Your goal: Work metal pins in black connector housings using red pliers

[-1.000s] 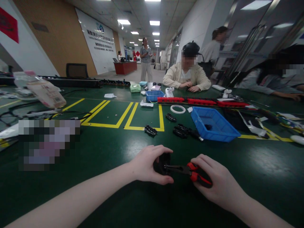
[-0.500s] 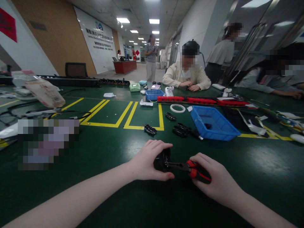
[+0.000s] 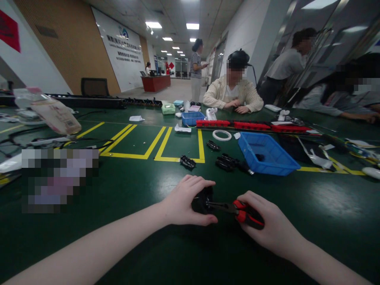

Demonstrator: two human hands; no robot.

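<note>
My left hand is closed round a small black plastic part that rests on the green table. My right hand grips the red and black handles of a pair of pliers. The thin dark jaws of the pliers reach left into the black part. Both hands sit close together near the table's front edge.
Several loose black parts lie just beyond my hands beside a blue bin. Yellow lines mark the table. A white ring, red strips, a small blue tray and cables at the left lie farther off. Other people sit and stand opposite.
My hands with the part and pliers have shifted slightly up and away from me. People in the background have walked to the right.
</note>
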